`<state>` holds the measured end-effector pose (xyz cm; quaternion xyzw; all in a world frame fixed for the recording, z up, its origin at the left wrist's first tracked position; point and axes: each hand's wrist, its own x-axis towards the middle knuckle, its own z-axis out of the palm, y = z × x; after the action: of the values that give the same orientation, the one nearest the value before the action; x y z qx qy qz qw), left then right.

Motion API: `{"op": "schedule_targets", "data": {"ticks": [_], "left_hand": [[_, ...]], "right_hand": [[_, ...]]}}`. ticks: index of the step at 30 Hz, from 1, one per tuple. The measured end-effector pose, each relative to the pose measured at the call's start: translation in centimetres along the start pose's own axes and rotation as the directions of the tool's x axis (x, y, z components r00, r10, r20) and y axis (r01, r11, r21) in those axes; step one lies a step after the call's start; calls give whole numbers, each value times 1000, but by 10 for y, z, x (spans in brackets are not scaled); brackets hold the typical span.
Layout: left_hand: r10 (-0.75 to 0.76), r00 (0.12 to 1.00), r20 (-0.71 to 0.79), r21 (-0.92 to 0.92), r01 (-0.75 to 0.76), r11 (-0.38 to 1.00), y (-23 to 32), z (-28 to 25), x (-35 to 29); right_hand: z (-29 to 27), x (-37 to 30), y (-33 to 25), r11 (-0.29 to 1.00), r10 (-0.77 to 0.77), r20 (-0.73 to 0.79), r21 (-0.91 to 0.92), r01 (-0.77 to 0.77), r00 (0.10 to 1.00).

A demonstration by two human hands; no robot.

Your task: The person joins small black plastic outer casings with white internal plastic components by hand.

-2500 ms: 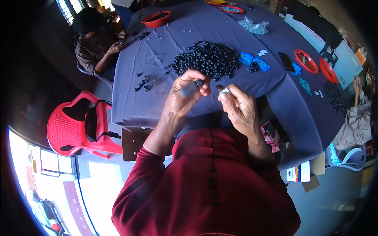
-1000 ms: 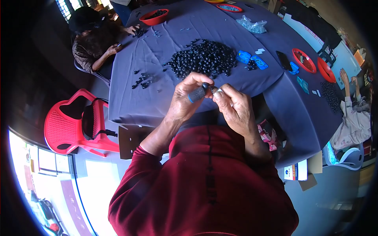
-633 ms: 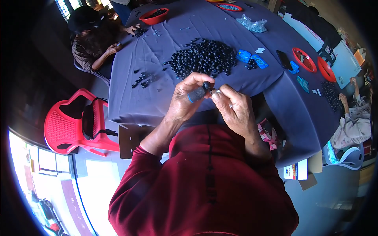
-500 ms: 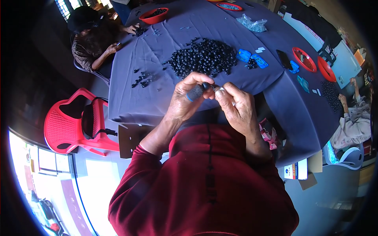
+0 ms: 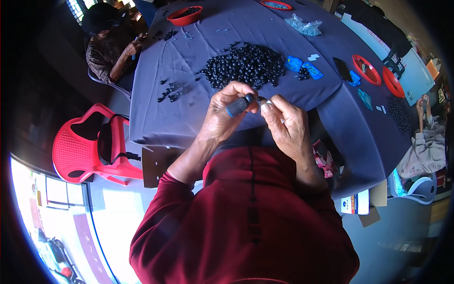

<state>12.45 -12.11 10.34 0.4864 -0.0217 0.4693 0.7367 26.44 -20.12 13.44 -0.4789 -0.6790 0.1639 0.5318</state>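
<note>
My left hand (image 5: 221, 113) is closed in a pinch at the near edge of the table, its thumb in a dark finger sleeve (image 5: 237, 107) with a blue rim. Between thumb and forefinger it grips a small round black piece (image 5: 248, 97), like those in the heap. Close against it, my right hand (image 5: 287, 122) pinches with thumb and forefinger; a small shiny bit shows at the tips, too small to name. Just beyond both hands lies a heap of small black round pieces (image 5: 246, 64) on the dark cloth.
Loose black pieces (image 5: 171, 92) lie left of the heap, blue plastic cases (image 5: 293, 63) right of it. A red bowl (image 5: 185, 18), a clear bag (image 5: 303, 26) and red trays (image 5: 366, 69) stand farther off. Co-workers sit at left and right. A red chair (image 5: 85, 142) stands at left.
My hands stay together at the black piece, with slight shifts of the fingers. The left co-worker's hand has drawn back from the table; the right co-worker's hands have come together.
</note>
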Motion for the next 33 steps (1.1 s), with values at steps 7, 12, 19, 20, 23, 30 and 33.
{"op": "schedule_targets", "data": {"ticks": [7, 12, 19, 20, 23, 30, 33], "left_hand": [[60, 998, 28, -18, -60, 998, -2, 2, -1], [65, 997, 51, 49, -68, 997, -3, 0, -1], [42, 999, 8, 54, -42, 998, -2, 2, -2], [41, 999, 0, 55, -41, 998, -2, 2, -2], [38, 999, -11, 54, -37, 998, -2, 3, -2], [43, 999, -18, 40, -42, 998, -3, 1, -1], [46, 999, -25, 64, -45, 997, -1, 3, -1]], "right_hand": [[1, -1, 3, 999, -19, -18, -32, 18, 1000], [3, -1, 1, 1000, -5, -16, 6, 5, 1000], [1, 0, -1, 1000, 14, 30, -7, -14, 999], [1, 0, -1, 1000, 14, 30, -8, -13, 999], [3, 0, 1, 1000, -3, 7, 15, 3, 1000], [3, 0, 0, 1000, 8, 12, 14, -8, 1000], [4, 0, 3, 1000, -7, -6, 25, 7, 1000]]}}
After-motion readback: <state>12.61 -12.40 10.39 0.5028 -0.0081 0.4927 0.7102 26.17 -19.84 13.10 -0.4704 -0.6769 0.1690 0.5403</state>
